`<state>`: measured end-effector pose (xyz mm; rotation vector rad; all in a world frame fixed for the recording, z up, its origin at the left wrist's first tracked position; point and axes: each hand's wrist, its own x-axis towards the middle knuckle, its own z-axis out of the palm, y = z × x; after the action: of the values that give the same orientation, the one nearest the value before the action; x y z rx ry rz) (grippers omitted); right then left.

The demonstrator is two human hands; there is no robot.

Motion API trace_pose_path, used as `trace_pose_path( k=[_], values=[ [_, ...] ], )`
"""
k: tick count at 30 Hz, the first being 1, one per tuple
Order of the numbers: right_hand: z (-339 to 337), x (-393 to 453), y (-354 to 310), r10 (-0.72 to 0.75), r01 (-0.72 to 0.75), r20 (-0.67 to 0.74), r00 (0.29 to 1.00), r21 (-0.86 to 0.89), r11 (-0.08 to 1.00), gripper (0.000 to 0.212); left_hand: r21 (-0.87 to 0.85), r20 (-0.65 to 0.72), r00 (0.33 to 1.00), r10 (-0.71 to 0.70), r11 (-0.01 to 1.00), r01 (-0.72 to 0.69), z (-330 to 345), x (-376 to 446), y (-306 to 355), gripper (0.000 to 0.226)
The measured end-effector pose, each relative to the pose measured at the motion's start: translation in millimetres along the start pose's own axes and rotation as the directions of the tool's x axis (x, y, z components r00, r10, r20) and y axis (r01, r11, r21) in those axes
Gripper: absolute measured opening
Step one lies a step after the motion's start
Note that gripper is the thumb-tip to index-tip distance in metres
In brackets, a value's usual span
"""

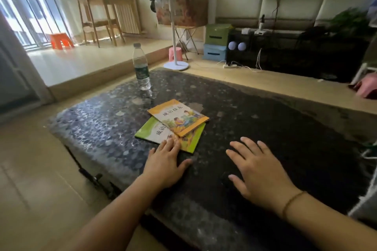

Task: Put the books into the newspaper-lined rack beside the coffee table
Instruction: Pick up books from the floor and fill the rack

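Two thin picture books lie on the dark speckled coffee table (265, 128). The orange-edged book (177, 117) rests askew on top of the green-edged book (155, 132). My left hand (166, 161) lies flat with its fingertips on the near edge of the green-edged book, fingers spread, gripping nothing. My right hand (259, 171) hovers or rests palm down on the bare tabletop to the right of the books, fingers apart and empty. No newspaper-lined rack is in view.
A clear water bottle (141, 67) stands at the table's far left. Beyond it are a white pedestal fan (173, 26), a pink stool (175, 54), stacked green and blue boxes (216, 43) and a dark TV cabinet (295, 53). Tiled floor lies left of the table.
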<state>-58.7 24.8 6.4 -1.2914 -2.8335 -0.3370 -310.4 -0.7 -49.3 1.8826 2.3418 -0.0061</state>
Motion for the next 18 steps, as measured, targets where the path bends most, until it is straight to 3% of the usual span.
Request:
trace_pose_path(
  k=[2, 9, 15, 18],
  values=[
    [3, 15, -16, -0.017, 0.014, 0.044, 0.999, 0.075, 0.997, 0.068, -0.005, -0.036, 0.999, 0.017, 1.000, -0.017, -1, -4, 0, 0.082],
    [14, 60, -54, -0.014, 0.029, -0.049, 0.999, 0.336, 0.941, 0.066, 0.072, -0.096, 0.977, 0.191, 0.980, -0.184, -2, -56, -2, 0.073],
    [23, 49, -65, -0.063, 0.026, 0.118, 0.991, 0.289, 0.957, 0.078, 0.055, -0.190, 0.902, 0.386, 0.922, -0.383, 11, -103, -10, 0.065],
    [22, 31, -65, -0.113, 0.097, 0.074, 0.991, 0.197, 0.976, 0.069, 0.120, -0.254, 0.843, 0.474, 0.881, -0.458, 15, -112, -9, 0.061]
  ],
)
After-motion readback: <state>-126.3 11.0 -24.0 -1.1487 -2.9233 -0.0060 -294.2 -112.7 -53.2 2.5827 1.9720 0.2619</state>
